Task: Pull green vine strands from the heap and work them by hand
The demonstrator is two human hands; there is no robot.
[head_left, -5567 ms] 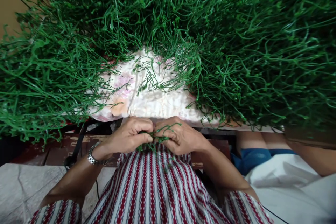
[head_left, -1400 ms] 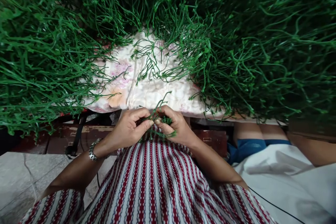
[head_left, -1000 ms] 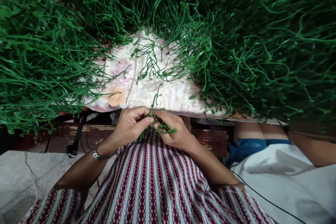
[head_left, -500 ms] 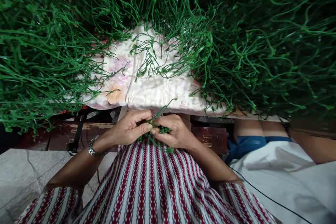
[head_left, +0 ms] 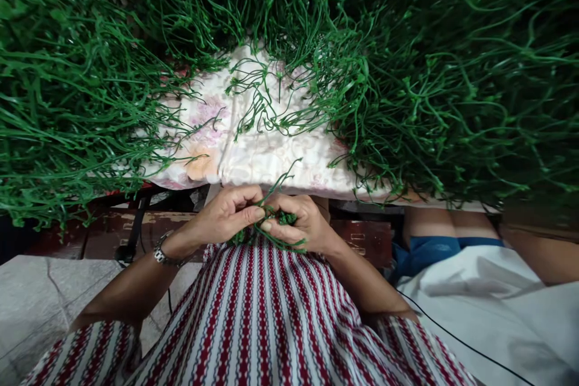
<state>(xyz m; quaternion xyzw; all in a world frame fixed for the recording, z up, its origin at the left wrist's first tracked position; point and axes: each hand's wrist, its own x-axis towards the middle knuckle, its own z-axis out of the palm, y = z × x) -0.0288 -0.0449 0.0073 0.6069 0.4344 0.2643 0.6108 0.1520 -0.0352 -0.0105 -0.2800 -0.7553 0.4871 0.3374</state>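
The cloth (head_left: pixel 271 163) is showing a purple-and-orange floral print on off-white. Stems (head_left: pixel 420 114) along its far, left and right edges are gleaming green. Beyond its near edge, a shirt (head_left: pixel 253 313) is displaying red-and-white stripes; a wristband (head_left: pixel 160 251) is shining silver.

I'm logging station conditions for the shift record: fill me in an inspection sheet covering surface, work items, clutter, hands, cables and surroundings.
Surface: floral cloth, partly covered by heaps of green stems.
Work items: small green bundle, a thin stem sticking up beside it.
Clutter: loose stems on the floral cloth's middle.
Hands: left hand and right hand close together, both pinching the bundle; metal band on the left wrist.
Cables: thin black cord across white cloth, lower right.
Surroundings: pale floor, worn red-brown wood, another person's blue shorts.
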